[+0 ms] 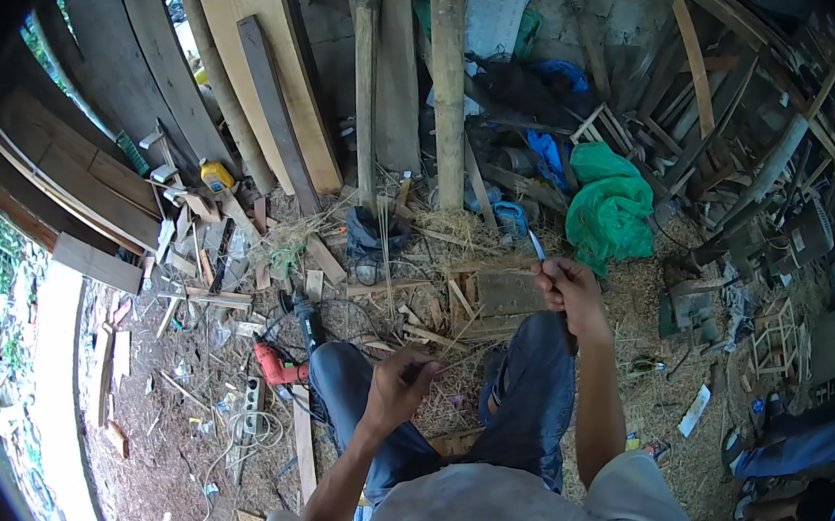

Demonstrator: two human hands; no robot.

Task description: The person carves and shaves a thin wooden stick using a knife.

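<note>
My right hand (572, 294) is closed around a knife (535, 243), above my right knee. Its narrow blade points up and away from me, and part of a dark handle shows below the fist. Over my left knee, my left hand (402, 387) is closed in a pinch. A thin pale strip (462, 359) runs out from its fingertips toward the right; whether it is bamboo or wood I cannot tell. Blade and strip are apart. Between and beyond my knees, a wooden block (511, 293) lies among shavings on the ground.
Left of my legs are a red power drill (279, 362), a dark power tool (306, 316) and a power strip (251, 402) with cords. A green plastic bag (608, 207) lies ahead right. Boards (270, 84) and posts stand at the back. Another person's leg (807, 439) shows lower right.
</note>
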